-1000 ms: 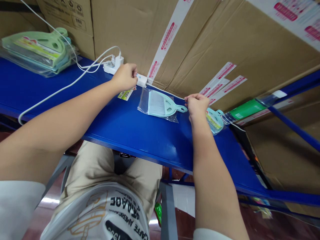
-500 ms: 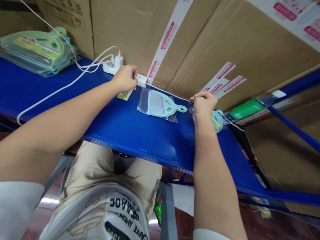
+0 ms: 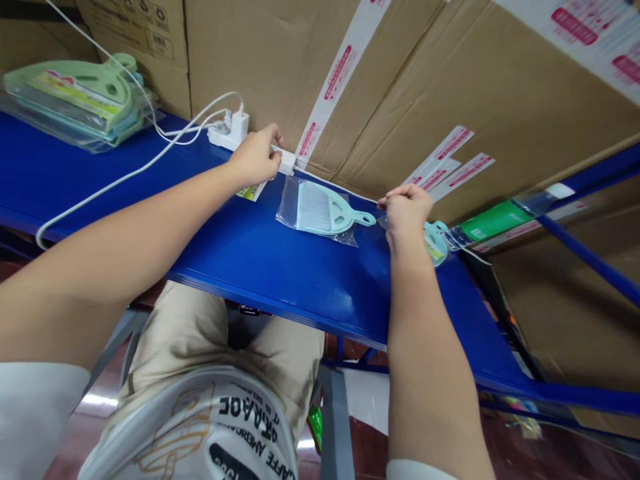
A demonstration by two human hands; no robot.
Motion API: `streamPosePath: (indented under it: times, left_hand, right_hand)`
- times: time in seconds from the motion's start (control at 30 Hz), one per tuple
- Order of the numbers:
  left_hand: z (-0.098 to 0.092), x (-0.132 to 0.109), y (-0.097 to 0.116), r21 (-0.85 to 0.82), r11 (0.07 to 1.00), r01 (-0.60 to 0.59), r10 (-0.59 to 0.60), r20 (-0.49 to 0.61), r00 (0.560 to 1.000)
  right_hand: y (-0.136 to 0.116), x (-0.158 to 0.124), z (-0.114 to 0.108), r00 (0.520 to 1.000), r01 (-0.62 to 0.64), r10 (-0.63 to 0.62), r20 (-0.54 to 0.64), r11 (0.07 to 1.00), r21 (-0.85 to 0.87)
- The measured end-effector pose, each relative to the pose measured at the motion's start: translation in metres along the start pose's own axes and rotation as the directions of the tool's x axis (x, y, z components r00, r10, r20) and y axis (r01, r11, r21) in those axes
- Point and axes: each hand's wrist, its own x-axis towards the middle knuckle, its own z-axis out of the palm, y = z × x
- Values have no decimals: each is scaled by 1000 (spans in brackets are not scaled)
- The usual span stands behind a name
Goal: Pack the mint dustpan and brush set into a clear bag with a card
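Note:
My left hand (image 3: 256,157) is over the white power strip (image 3: 287,161), its thumb and forefinger apart and holding nothing I can see. A white cord (image 3: 340,185) runs from the strip's right end along the back of the blue shelf to my right hand (image 3: 406,205). There my right fingertips are pinched together on the cord. Between the hands lies a light blue mini broom and dustpan (image 3: 320,210) on a clear plastic bag. A printed card (image 3: 253,191) sits below my left hand. A second light blue handle (image 3: 436,241) shows partly behind my right wrist.
Large cardboard boxes (image 3: 260,60) stand behind the blue shelf (image 3: 280,273). Bagged green and blue dustpans (image 3: 85,100) lie at left. White charging cables (image 3: 115,180) loop near a plugged-in adapter (image 3: 240,125). A green-labelled bottle (image 3: 500,220) lies at right beside a blue metal bar (image 3: 590,257).
My left thumb and forefinger have parted from a closed pose, and that hand has shifted slightly right. My right hand stays pinched on the cord, almost unmoved.

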Motion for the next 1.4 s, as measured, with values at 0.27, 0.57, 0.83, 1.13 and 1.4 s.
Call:
streamPosePath:
  times: [0.27, 0.57, 0.83, 1.13, 1.4]
  left_hand:
    - [-11, 0, -2, 30, 999, -37, 38, -43, 998]
    - [-3, 10, -14, -121, 982, -143, 123, -165, 979]
    - [17, -5, 7, -44, 962, -269, 272, 92, 958]
    - [33, -5, 2, 193, 903, -383, 284, 401, 871]
    - [32, -4, 3, 258, 860, -440, 301, 440, 846]
  right_hand:
    - [9, -5, 10, 987, 155, -142, 78, 969, -194]
    - [12, -13, 19, 974, 213, -182, 136, 939, -270]
    - [6, -18, 13, 959, 274, -217, 183, 872, -404]
    - [0, -11, -13, 864, -85, 385, 324, 746, -661]
    - [4, -3, -19, 863, -79, 396, 314, 719, -690]
